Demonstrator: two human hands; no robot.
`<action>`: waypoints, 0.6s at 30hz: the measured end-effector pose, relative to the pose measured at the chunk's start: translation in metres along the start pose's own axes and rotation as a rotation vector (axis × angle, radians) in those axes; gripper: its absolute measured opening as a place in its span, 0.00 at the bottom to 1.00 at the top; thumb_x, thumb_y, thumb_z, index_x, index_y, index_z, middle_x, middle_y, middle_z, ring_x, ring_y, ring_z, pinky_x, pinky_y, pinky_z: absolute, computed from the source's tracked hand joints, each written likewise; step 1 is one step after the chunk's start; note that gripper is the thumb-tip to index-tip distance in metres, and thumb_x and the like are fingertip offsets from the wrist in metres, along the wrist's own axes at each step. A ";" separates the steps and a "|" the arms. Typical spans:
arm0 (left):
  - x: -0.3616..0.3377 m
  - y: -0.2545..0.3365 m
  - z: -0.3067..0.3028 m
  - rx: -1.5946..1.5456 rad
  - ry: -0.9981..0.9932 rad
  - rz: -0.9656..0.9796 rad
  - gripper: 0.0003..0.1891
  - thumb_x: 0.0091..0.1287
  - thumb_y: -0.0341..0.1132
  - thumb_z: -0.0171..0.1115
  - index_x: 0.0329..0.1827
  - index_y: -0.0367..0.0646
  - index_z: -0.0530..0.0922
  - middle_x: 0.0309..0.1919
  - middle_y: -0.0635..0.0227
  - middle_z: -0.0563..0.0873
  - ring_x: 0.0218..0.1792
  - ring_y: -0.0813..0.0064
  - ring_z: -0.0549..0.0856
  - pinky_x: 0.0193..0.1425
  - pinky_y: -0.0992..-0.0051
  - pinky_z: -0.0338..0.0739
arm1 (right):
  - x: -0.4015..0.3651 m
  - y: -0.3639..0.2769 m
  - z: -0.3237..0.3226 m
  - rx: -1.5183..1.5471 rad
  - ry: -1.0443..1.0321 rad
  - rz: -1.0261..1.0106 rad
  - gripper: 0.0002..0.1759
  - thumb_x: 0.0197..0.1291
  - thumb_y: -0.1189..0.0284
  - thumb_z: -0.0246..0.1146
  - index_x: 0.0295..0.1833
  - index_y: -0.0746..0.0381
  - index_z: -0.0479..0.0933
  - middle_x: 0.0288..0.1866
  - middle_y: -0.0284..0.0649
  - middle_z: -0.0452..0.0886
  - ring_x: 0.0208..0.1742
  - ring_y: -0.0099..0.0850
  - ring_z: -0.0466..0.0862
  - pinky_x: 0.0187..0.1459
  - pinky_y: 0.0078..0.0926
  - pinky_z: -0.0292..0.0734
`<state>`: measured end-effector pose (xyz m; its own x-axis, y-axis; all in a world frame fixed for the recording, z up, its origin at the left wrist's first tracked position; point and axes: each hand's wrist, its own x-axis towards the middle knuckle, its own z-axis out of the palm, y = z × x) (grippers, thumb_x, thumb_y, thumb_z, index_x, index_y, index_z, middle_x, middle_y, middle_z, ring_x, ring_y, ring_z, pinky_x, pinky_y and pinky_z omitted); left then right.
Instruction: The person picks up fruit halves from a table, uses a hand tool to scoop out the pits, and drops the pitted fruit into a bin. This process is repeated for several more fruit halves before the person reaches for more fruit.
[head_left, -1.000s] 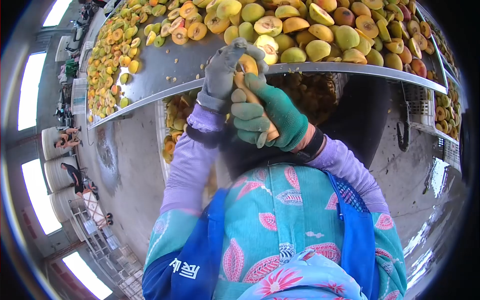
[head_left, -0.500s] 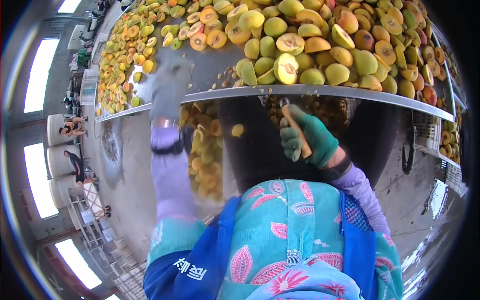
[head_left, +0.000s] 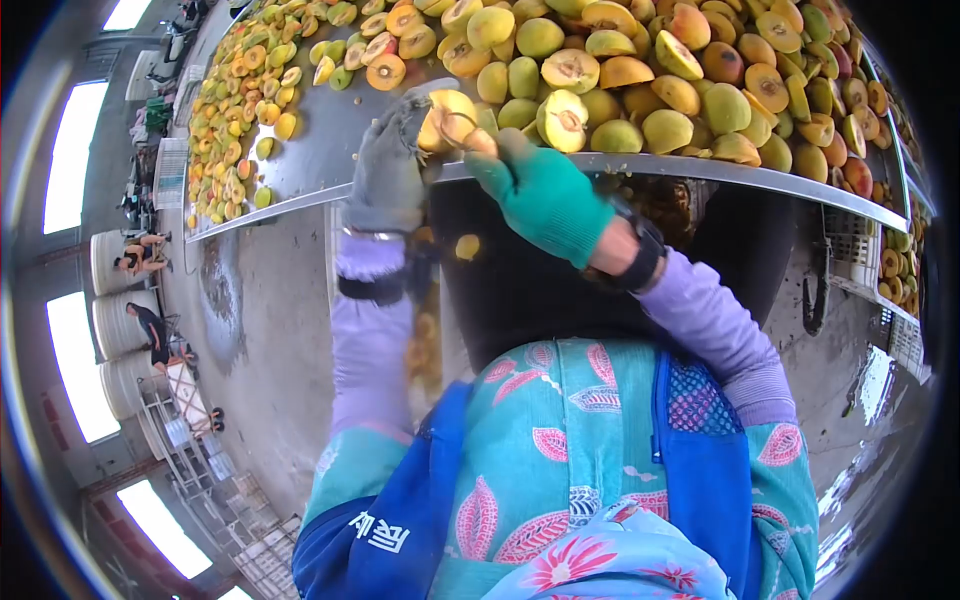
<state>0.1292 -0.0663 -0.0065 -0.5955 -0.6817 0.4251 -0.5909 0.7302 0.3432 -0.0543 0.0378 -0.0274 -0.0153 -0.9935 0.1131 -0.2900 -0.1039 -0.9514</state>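
My left hand (head_left: 392, 160), in a grey glove, is closed around a cut yellow fruit (head_left: 446, 118) just above the metal table's front edge. My right hand (head_left: 545, 190), in a green glove, grips a wooden-handled tool (head_left: 480, 143) whose curved metal end meets the cut face of that fruit. Behind both hands, halved and whole fruits (head_left: 665, 130) are piled on the metal table (head_left: 325, 120).
More cut fruit (head_left: 235, 130) lies at the table's left. Below the edge, a container of fruit pieces (head_left: 424, 340) is partly hidden by my left arm. White crates (head_left: 850, 250) stand at right. Two people (head_left: 152, 330) sit far left by large tubs (head_left: 118, 378).
My left hand has moved right from over the bare metal and now holds a fruit. My right hand has risen from below the edge and brought the tool to it.
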 end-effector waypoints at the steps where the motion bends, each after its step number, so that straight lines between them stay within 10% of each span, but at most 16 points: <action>1: -0.002 0.020 0.004 -0.100 0.073 0.009 0.17 0.65 0.35 0.61 0.54 0.36 0.77 0.40 0.60 0.85 0.31 0.72 0.86 0.39 0.76 0.82 | 0.001 -0.003 0.001 -0.071 -0.037 0.013 0.21 0.71 0.55 0.52 0.46 0.65 0.70 0.29 0.57 0.80 0.32 0.53 0.82 0.32 0.48 0.74; 3: -0.002 0.048 0.018 -1.017 0.098 -0.455 0.19 0.71 0.42 0.56 0.56 0.36 0.77 0.40 0.59 0.85 0.34 0.71 0.85 0.38 0.73 0.82 | -0.011 -0.012 0.003 0.073 0.008 0.057 0.19 0.70 0.57 0.54 0.44 0.65 0.72 0.30 0.57 0.80 0.32 0.56 0.81 0.32 0.47 0.73; 7: 0.000 0.075 0.039 -1.531 0.269 -0.714 0.29 0.74 0.56 0.48 0.55 0.34 0.76 0.39 0.58 0.84 0.37 0.68 0.84 0.40 0.71 0.82 | -0.027 -0.017 0.012 0.208 0.101 0.110 0.19 0.70 0.57 0.55 0.43 0.65 0.72 0.30 0.57 0.80 0.33 0.56 0.81 0.33 0.45 0.73; 18: -0.007 0.091 0.049 -1.253 0.437 -0.606 0.23 0.75 0.48 0.47 0.46 0.33 0.80 0.33 0.58 0.85 0.31 0.72 0.84 0.34 0.75 0.79 | -0.037 -0.009 0.009 -0.001 0.121 0.066 0.23 0.71 0.54 0.52 0.44 0.66 0.70 0.28 0.59 0.80 0.33 0.58 0.81 0.33 0.52 0.74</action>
<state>0.0529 0.0028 -0.0193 -0.0882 -0.9920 0.0903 0.3020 0.0597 0.9514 -0.0423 0.0750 -0.0260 -0.1500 -0.9851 0.0842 -0.2853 -0.0384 -0.9577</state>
